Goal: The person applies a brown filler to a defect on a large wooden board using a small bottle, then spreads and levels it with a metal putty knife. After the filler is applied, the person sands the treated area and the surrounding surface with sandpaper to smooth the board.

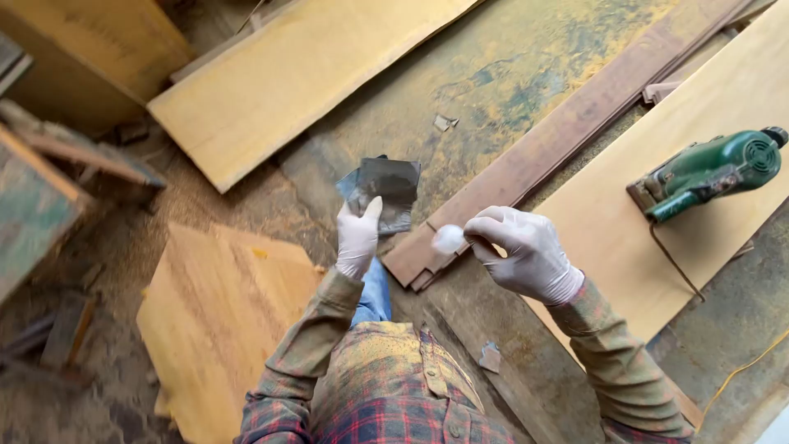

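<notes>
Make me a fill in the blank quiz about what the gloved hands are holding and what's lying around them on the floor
1. The left hand holds a dark sheet of ____.
2. The right hand pinches a small ____ wad.
3. The power tool resting on the pale board is ____ in colour.
4. Both hands wear white ____.

Missing words: sandpaper; white; green; gloves

Gloved left hand (pixel 358 238) holds dark sheets (pixel 382 193); right hand (pixel 524 253) pinches a white wad (pixel 449 239).
</notes>
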